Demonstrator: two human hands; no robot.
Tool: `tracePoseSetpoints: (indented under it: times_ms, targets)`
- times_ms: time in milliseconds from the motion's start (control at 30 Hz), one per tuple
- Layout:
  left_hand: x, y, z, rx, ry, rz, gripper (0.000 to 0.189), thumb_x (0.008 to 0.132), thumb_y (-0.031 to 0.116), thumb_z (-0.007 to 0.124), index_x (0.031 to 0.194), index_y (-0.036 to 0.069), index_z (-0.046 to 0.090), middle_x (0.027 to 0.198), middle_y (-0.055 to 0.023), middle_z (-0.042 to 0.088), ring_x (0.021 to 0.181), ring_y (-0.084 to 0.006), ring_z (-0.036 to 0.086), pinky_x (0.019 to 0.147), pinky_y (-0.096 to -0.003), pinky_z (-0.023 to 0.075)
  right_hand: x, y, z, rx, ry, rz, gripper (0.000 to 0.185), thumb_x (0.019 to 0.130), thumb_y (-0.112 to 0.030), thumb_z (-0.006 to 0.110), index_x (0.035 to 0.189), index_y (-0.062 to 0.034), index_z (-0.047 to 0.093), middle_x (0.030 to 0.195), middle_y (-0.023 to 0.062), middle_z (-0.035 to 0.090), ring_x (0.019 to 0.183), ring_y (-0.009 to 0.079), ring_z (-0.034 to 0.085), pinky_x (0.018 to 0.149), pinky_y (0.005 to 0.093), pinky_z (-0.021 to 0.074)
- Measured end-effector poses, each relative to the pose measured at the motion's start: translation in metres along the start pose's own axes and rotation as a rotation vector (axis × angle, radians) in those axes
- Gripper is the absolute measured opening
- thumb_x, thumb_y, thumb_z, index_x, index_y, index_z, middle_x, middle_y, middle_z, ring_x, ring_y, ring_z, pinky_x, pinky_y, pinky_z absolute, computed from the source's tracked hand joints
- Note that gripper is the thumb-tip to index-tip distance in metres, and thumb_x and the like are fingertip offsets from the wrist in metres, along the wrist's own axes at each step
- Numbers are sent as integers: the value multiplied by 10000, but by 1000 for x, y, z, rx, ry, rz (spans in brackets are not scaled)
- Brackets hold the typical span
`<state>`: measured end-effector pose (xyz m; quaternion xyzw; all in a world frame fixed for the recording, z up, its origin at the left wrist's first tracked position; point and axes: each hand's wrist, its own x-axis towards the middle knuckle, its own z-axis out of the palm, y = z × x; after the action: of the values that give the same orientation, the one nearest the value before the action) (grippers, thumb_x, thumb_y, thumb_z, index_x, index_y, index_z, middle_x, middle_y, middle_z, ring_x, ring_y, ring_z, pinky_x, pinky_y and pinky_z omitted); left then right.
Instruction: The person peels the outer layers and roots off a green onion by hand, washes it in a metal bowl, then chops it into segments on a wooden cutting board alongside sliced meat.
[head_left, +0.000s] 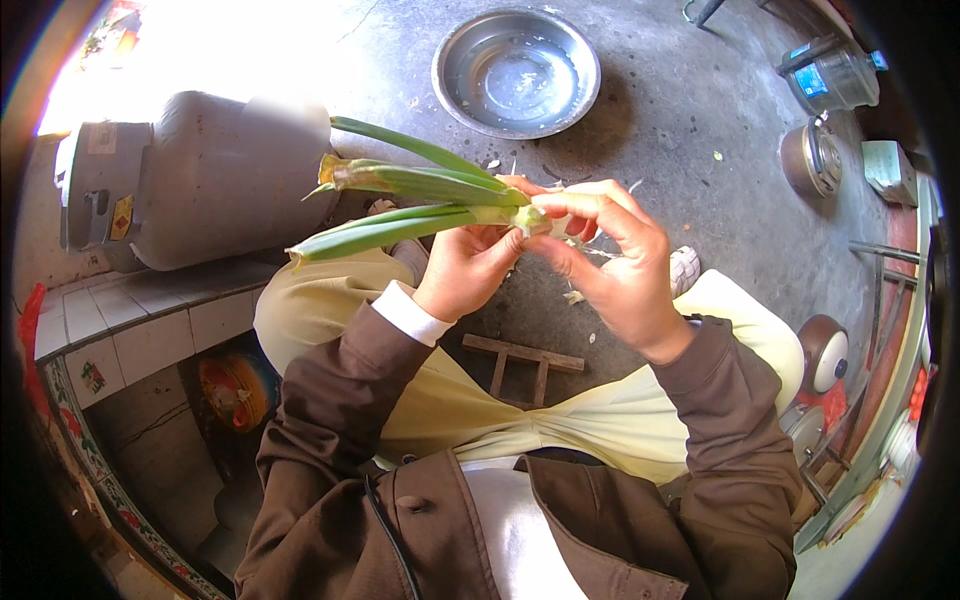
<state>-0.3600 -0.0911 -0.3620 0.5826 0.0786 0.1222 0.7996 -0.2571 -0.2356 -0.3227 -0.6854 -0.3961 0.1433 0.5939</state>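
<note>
Between my knees I hold a green onion (420, 180) with several thick green leaves pointing left and a pale base toward the right. My left hand (476, 266) grips it from below, its thumb pressed near the pale base. The fingertips and thumb of my right hand (611, 251) pinch the base end, where whitish skin shows. Part of the base is hidden behind the fingers. On the floor beyond my hands stands a metal basin (517, 73), with small pale bits inside. Pale peelings (574, 296) lie on the floor beneath my hands.
A grey gas cylinder (225, 180) stands on the left, near a tiled ledge (150, 319). To the right are a kettle (811, 159), a plastic water jug (832, 79) and a lidded pot (823, 352). A wooden stool's frame (525, 356) shows between my legs.
</note>
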Motion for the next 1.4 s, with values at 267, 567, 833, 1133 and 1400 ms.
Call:
tracePoseSetpoints:
  times_ms: [267, 567, 833, 1133, 1400]
  targets:
    - [6, 14, 4, 121, -92, 8, 292, 947, -11, 537, 1239, -10, 513, 1352, -134, 501, 1230, -200, 512, 1019, -339, 430, -2, 6, 0, 162, 64, 248, 217, 857, -204, 745, 947, -27, 659, 891, 47, 656, 713, 81, 571, 618, 229, 461]
    - [0, -3, 0, 334, -164, 152, 302, 953, -11, 530, 1253, 7, 508, 1360, -177, 498, 1276, -271, 489, 1049, -385, 412, -1, 0, -3, -70, 11, 211, 112, 818, -103, 715, 865, -27, 647, 793, 25, 655, 695, 84, 592, 612, 240, 468]
    - [3, 8, -1, 307, -114, 116, 487, 889, -30, 573, 1363, 6, 468, 1427, -158, 467, 1264, -229, 512, 1036, -346, 423, -1, 15, -7, 239, 57, 489, 130, 833, -116, 702, 886, -6, 657, 772, 19, 657, 704, 69, 598, 650, 238, 492]
    - [3, 2, -6, 352, -206, 160, 479, 877, -14, 602, 1345, 34, 512, 1460, -155, 434, 1351, -273, 421, 1073, -381, 384, 3, -5, -5, -169, 12, 36, 123, 749, -73, 731, 860, -56, 679, 800, 55, 638, 701, 192, 597, 609, 295, 463]
    - [4, 3, -6, 457, -219, 258, 488, 853, -34, 589, 1331, 49, 537, 1456, -166, 435, 1395, -313, 356, 1110, -435, 338, 1, -5, -6, -137, 43, 145, 72, 783, -49, 709, 834, -34, 661, 778, 49, 647, 683, 140, 614, 610, 276, 476]
